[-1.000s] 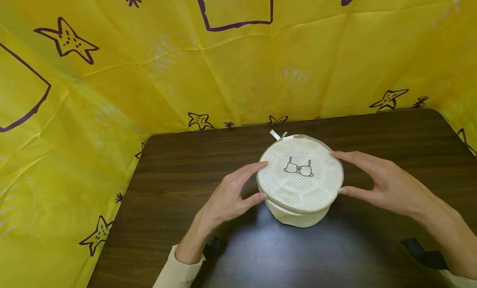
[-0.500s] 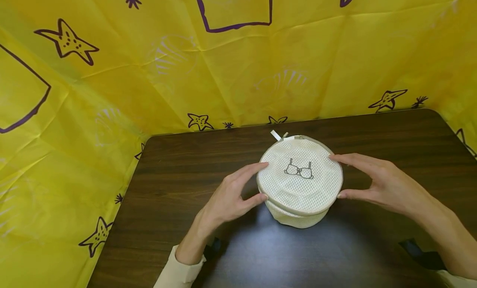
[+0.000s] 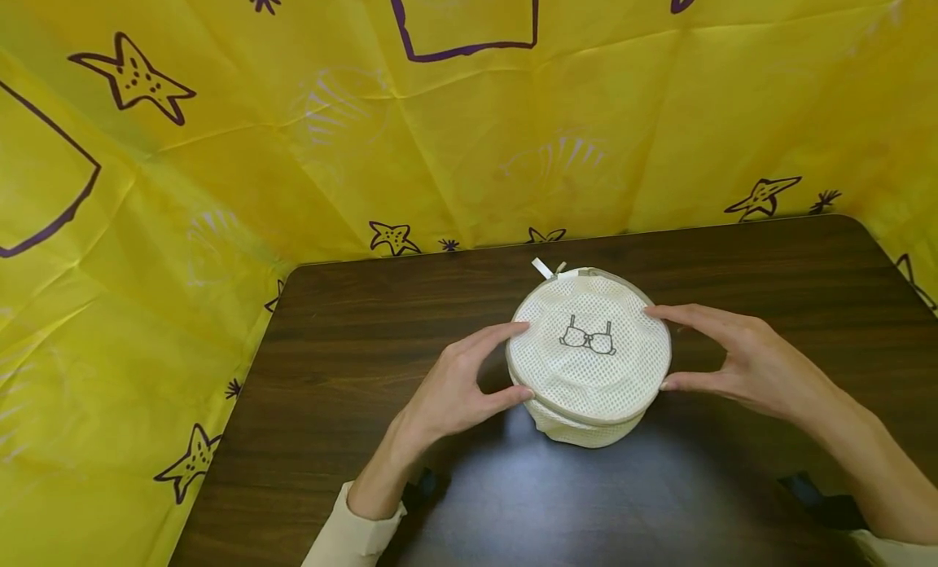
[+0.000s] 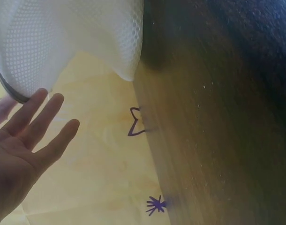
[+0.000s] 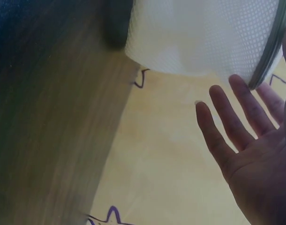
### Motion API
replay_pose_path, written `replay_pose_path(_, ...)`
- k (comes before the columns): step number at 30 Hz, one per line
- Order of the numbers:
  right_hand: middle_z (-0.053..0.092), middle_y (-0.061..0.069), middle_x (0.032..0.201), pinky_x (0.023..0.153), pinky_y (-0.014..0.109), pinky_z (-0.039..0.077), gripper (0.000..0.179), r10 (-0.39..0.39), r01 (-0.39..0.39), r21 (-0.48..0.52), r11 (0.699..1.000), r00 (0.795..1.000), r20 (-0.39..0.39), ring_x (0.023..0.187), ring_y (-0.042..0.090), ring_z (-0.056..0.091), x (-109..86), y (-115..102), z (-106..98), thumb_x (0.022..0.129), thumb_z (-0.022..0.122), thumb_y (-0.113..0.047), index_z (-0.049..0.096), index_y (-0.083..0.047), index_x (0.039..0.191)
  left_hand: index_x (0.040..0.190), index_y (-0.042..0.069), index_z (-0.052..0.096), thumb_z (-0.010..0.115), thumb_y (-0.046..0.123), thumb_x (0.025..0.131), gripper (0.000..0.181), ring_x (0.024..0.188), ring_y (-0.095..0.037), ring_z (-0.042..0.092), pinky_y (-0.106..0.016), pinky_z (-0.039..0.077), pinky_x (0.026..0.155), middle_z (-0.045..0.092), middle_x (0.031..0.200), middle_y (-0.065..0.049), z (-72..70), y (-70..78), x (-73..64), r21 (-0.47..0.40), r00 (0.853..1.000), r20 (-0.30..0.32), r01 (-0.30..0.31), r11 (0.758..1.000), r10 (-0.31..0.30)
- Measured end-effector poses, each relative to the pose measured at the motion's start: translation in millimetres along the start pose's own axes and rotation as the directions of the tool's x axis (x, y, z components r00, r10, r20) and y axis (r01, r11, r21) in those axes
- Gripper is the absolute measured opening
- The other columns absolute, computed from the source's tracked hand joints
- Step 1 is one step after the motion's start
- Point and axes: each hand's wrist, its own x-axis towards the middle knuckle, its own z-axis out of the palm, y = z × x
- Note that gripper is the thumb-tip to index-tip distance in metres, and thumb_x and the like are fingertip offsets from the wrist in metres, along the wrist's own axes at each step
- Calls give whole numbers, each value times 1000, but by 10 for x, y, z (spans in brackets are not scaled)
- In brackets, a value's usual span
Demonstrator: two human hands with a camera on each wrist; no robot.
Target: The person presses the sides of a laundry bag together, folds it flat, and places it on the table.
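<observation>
A round white mesh bra wash bag (image 3: 586,371) stands on the dark wooden table in the head view, a bra drawing on its lid and a grey-edged rim around it. My left hand (image 3: 458,388) touches the rim from the left, index fingertip on the lid's edge and thumb lower at the front. On the opposite side my right hand (image 3: 747,355) touches the rim the same way. In the left wrist view the fingers (image 4: 51,112) are spread and fairly straight beside the mesh wall. The right wrist view has the fingers (image 5: 248,105) likewise extended near the rim.
A white tag (image 3: 542,267) and zipper pull stick out from the bag's far side. The brown table (image 3: 366,331) ends at a yellow cloth (image 3: 454,160) printed with starfish, which hangs behind it and at both sides.
Both hands stay at the rim. The right hand has shifted slightly left, and the left thumb has slid a little right. The lid drawing sits marginally lower.
</observation>
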Motion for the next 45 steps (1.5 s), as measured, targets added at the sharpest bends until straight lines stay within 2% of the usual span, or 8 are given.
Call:
replay_pose_path(6,63,-1,132,96,2,32,99,41,-40,17,999,999,-11,120,-10,49,-17,6,36,51,99,-14,57,-22,141,143,19,53,82,43,81,73,131,-11,51,-33,40,109,55,141,6,17,-14,-3,-29,999,-13,35,999,-36)
replay_pose_path(12,63,0,132,94,2,34,101,73,-72,26,997,997,-11,117,-10,50,-29,1,65,51,98,-13,56,-23,141,140,19,55,84,43,78,73,130,-11,51,-32,39,110,56,140,4,40,-32,-17,-29,999,-30,45,999,-46)
replay_pose_path(24,63,-4,133,89,5,40,99,108,-109,84,990,994,19,109,-5,57,-63,49,134,53,98,-11,56,-23,142,140,22,56,83,46,78,72,129,-10,52,-33,41,108,57,138,8,75,-58,-30,-16,996,-10,83,996,-83)
replay_pose_path(30,64,-3,130,84,7,43,95,121,-123,78,989,992,32,102,4,63,-56,60,141,55,98,-18,56,-25,140,139,22,56,84,47,77,72,127,-9,53,-32,42,107,58,136,8,88,-74,-30,-9,995,2,98,995,-98)
replay_pose_path(36,66,0,127,77,22,53,89,134,-138,63,988,989,64,95,18,67,-67,53,142,60,96,-27,55,-25,140,138,24,57,83,49,77,71,125,-6,54,-31,43,106,59,135,10,116,-74,-43,9,990,28,138,990,-138)
replay_pose_path(41,66,2,128,73,33,57,88,128,-132,55,990,989,75,94,19,68,-71,61,145,62,95,-30,54,-24,140,138,26,56,83,51,77,71,125,-3,52,-29,42,106,59,134,13,129,-68,-47,17,985,41,168,986,-168)
replay_pose_path(45,65,3,128,72,35,57,87,131,-136,51,989,988,82,93,18,67,-70,67,142,63,94,-32,54,-24,140,137,27,57,83,50,76,71,124,-2,52,-29,42,106,59,134,14,133,-66,-44,16,984,42,174,985,-175)
